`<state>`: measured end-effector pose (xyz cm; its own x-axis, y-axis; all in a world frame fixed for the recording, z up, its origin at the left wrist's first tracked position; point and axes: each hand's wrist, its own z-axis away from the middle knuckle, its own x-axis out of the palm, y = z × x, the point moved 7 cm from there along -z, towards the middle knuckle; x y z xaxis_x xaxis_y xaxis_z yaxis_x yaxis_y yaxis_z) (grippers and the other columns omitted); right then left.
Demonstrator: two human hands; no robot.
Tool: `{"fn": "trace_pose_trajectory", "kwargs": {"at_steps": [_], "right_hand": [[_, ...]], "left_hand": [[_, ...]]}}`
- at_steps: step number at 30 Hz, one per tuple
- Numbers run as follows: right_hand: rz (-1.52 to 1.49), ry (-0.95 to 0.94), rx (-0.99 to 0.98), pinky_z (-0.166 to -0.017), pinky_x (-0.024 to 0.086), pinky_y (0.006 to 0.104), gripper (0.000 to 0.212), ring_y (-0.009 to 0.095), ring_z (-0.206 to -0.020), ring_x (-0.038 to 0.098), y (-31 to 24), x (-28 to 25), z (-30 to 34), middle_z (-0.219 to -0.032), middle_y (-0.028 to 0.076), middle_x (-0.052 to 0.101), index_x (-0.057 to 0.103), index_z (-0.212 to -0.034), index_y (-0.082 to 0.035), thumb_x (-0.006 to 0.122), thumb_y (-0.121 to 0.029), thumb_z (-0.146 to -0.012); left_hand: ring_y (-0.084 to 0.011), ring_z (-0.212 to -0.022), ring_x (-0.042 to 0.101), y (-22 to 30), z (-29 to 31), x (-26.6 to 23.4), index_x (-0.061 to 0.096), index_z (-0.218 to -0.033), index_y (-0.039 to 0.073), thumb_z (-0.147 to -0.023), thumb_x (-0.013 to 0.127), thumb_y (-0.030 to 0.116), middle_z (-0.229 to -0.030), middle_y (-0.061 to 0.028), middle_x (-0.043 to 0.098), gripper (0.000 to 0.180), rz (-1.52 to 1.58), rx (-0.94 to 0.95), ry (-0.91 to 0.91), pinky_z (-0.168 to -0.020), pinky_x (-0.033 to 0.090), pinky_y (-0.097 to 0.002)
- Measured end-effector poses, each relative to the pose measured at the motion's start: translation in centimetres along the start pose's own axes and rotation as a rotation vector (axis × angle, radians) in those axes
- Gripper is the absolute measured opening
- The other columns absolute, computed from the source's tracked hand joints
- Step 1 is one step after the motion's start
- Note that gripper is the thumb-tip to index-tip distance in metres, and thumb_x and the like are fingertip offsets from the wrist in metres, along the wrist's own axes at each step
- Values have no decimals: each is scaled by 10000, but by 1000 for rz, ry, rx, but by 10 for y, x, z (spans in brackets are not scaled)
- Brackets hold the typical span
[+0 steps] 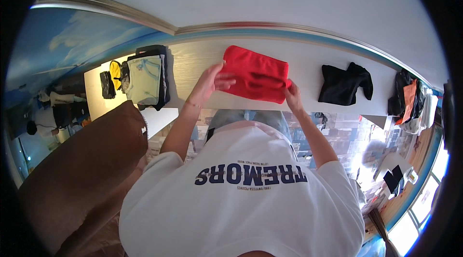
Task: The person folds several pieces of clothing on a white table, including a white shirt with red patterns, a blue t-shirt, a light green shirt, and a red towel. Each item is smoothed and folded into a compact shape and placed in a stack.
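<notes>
A folded red cloth garment [258,74], its exact kind unclear, lies at a slight tilt over the long white tabletop in front of me. At its left edge is my left hand [212,82], fingers stretched and apart over the fabric. My right hand [293,97] pinches the garment's right edge near the lower corner. Shallow creases run across the red fabric's lower half.
Left on the tabletop [193,54] is a stack of folded clothes [144,78], pale on top, beside yellow and black items [115,74]. A black garment [345,83] lies right, with a mixed pile [407,95] beyond. A brown padded piece [87,155] stands lower left.
</notes>
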<state>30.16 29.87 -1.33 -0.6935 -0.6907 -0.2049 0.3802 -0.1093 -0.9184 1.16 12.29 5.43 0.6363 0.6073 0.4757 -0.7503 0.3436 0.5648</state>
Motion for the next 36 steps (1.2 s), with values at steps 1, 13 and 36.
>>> {"fn": "trace_pose_trajectory", "kwargs": {"at_steps": [1,13,36], "right_hand": [[28,28,31,-820,549,338,423,140,-933,655,3,-3,-17,-1024,139,755,647,-1289,37,653,-211,-947],[582,412,-149,-947,518,464,615,346,-1126,635,-53,-8,-40,-1228,130,665,620,-1334,-139,818,-474,-858],[1047,-224,-699,-1264,239,561,618,274,-1544,343,-53,78,-47,-1636,92,426,466,-1551,-99,605,-339,-999]], "left_hand": [[-308,-1007,764,8,-15,-4,480,-1478,100,-1019,667,287,-1305,-200,659,530,-76,99,135,-740,610,-329],[-342,-1250,612,5,-62,-8,596,-1379,139,-898,810,203,-1420,-176,571,531,-1233,815,573,-1060,505,-449],[-434,-1579,199,-55,-96,75,508,-1543,173,-1006,618,381,-1727,-70,251,585,-2093,689,-69,-1256,162,-668]]}}
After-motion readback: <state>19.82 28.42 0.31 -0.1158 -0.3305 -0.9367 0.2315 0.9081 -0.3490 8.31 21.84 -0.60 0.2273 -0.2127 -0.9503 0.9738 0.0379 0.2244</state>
